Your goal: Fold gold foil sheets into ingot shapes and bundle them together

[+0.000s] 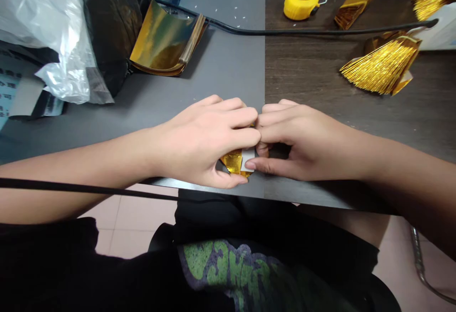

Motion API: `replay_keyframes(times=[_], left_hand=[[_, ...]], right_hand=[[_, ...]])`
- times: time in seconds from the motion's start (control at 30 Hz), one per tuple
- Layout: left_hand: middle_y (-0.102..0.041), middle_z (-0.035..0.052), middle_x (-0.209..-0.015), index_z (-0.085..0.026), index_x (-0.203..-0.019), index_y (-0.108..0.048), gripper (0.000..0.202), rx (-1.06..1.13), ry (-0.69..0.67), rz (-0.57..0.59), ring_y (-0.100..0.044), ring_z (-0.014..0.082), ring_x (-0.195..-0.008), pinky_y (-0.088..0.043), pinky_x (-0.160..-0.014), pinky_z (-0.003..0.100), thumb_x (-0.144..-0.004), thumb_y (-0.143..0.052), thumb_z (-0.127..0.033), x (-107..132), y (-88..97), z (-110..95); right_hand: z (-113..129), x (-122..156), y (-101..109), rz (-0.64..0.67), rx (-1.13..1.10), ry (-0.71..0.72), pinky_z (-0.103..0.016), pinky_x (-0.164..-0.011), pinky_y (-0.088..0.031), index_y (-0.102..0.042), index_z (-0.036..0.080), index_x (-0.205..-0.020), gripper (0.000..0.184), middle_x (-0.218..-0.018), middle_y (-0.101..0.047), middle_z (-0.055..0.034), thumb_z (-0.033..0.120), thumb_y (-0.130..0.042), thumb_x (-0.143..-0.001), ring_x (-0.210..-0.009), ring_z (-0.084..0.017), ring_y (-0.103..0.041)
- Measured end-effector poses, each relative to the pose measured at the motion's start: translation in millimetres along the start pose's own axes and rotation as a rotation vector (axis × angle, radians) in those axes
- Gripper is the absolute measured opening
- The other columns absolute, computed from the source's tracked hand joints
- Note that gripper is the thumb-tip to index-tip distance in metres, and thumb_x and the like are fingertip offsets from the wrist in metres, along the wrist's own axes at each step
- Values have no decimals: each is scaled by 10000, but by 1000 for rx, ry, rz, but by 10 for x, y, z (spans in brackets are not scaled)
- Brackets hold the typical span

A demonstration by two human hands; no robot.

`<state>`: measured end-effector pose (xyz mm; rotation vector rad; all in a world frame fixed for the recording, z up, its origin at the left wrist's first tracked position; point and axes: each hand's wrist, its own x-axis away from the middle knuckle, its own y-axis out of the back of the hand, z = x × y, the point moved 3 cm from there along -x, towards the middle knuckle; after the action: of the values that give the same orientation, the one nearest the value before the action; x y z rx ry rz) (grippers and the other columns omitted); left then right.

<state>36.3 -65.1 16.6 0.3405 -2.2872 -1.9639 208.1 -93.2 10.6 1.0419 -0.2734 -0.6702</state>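
At the table's front edge, my left hand (213,134) curves over a piece of gold foil paper (232,162), its thumb along the near side. Most of that piece is hidden beneath the palm and fingers; a pale whitish patch shows at its right end. My right hand (302,134) is closed against the same end, with its thumb tip on the pale patch and its fingers bent. The fingertips of both hands meet over the piece.
A stack of gold paper sheets (160,41) lies beyond my left hand, beside a black bag (110,17) and clear plastic (71,60). At the far right are a yellow tape measure (302,4), a fanned gold paper bundle (384,65) and folded gold paper (356,5). A black cable (249,32) crosses the table.
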Motion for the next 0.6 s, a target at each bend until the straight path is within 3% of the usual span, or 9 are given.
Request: replay_keyframes(times=[0.23, 0.43, 0.6], left_hand=[[-626, 63, -1013, -251, -1032, -636, 356, -19, -9, -16, -549, 219, -972, -365, -743, 344, -848, -629, -555, 3, -2, 10], [-637, 61, -1002, -259, -1017, -645, 309, 0, -15, -3, -545, 214, -970, -355, -742, 338, -867, -621, -528, -8, 7, 0], [-635, 59, -1007, -266, -1037, -639, 313, 20, -17, -6, -547, 214, -988, -357, -752, 335, -871, -616, -530, -6, 10, 3]], right_hand=[[2, -6, -28, 30, 21, -51, -336, -722, -272, -631, 201, -729, 213, -781, -653, -32, 332, -646, -896, -825, -205, -518], [-7, -11, -8, 44, -109, -30, -334, -756, -305, -669, 206, -785, 210, -828, -678, -20, 384, -719, -885, -861, -200, -540], [2, -14, -22, 86, -43, -70, -350, -758, -306, -677, 216, -819, 166, -844, -683, -15, 358, -747, -867, -863, -207, -509]])
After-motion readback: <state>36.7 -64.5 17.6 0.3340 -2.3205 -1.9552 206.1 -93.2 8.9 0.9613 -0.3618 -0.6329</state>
